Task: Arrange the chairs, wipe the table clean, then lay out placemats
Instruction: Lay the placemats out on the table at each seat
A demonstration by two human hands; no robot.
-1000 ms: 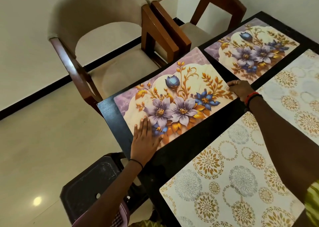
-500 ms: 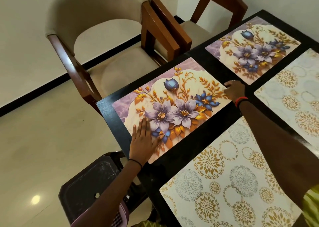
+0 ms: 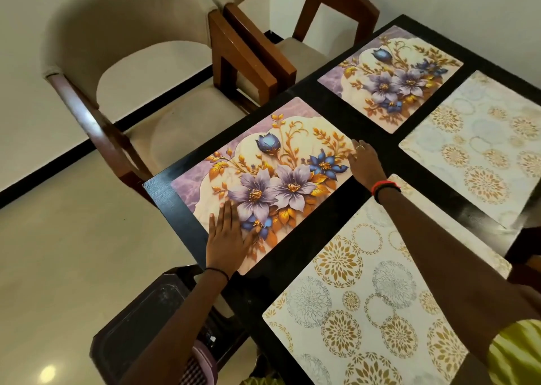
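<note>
where left hand [image 3: 227, 238] rests, placemat [image 3: 292, 150] lies.

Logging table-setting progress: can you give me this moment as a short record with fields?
table: black, four placemats laid
near floral placemat: both hands on it
left hand: flat on its near corner
right hand: fingers on its right edge
far floral placemat: untouched
near gold placemat, far gold placemat: untouched
near chair, far chair: side by side along the table

— What do we wear at the wrists?
— By our left hand [image 3: 227, 244], a thin black thread [image 3: 218, 272]; by our right hand [image 3: 366, 163], red and black bands [image 3: 384, 185] and a ring [image 3: 359, 147].
— And above?
— On the right a green-striped sleeve [image 3: 518, 352], on the left a pink-checked sleeve [image 3: 195, 367].
</note>
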